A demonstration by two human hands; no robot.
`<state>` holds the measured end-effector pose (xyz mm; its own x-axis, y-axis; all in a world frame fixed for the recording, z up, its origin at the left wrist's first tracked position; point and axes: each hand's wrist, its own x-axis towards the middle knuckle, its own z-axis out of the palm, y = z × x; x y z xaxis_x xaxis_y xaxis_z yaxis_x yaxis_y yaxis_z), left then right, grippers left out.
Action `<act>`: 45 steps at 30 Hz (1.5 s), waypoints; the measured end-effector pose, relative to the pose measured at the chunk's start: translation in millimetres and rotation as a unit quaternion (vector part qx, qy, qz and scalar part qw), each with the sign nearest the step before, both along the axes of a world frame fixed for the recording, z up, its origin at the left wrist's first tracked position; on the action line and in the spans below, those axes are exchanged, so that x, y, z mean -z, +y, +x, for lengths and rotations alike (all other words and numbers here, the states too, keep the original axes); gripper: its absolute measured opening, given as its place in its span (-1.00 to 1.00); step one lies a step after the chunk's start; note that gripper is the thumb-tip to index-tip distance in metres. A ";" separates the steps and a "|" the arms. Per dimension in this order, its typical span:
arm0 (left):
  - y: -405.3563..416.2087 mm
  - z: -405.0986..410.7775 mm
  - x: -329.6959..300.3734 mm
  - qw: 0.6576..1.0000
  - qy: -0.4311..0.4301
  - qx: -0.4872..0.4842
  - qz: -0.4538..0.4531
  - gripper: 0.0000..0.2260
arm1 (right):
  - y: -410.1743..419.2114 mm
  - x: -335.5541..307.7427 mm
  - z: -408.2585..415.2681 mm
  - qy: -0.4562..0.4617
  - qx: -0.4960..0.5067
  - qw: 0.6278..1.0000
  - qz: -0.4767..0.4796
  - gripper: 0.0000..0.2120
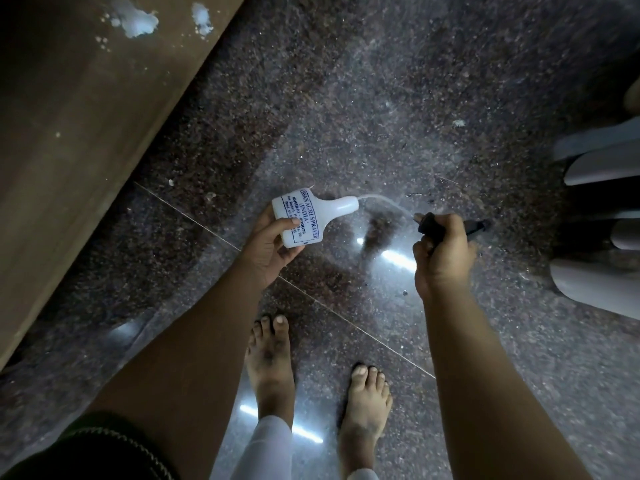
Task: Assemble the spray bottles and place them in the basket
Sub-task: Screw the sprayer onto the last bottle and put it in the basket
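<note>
My left hand (270, 247) holds a white spray bottle (304, 216) with blue printed lettering, lying on its side with its neck pointing right. My right hand (443, 258) is closed around a black spray head (436, 226), whose nozzle sticks out to the right. A thin clear dip tube (384, 201) curves from the spray head to the bottle's neck opening, where its end sits. The head and the bottle are apart, about a hand's width. No basket is in view.
A brown wooden surface (79, 133) with white smudges runs along the left. Below is a polished dark granite floor (381, 98) with light reflections. My bare feet (270, 362) stand on it. Pale plastic chair legs (599, 168) stand at the right edge.
</note>
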<state>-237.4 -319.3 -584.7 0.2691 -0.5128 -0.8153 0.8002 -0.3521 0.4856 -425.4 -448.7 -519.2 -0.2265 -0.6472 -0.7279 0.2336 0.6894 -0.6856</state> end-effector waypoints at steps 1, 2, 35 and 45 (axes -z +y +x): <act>0.9 0.8 -0.9 1.000 0.011 -0.002 -0.001 -0.71 | -2.6 0.2 -1.2 -0.005 -0.026 1.000 0.008 -0.85; 2.5 2.1 -1.4 1.000 0.018 -0.004 -0.002 -0.71 | -5.6 1.0 -3.0 -0.005 -0.050 0.999 0.019 -0.86; -12.0 -3.0 -41.1 0.991 -0.087 0.066 -0.083 -0.29 | -26.7 13.6 64.2 0.001 -0.276 0.934 0.227 -0.79; -21.1 -17.0 -43.7 0.989 0.064 -0.108 -0.072 -0.61 | -17.6 4.5 85.5 -0.298 -0.194 0.929 0.099 -0.80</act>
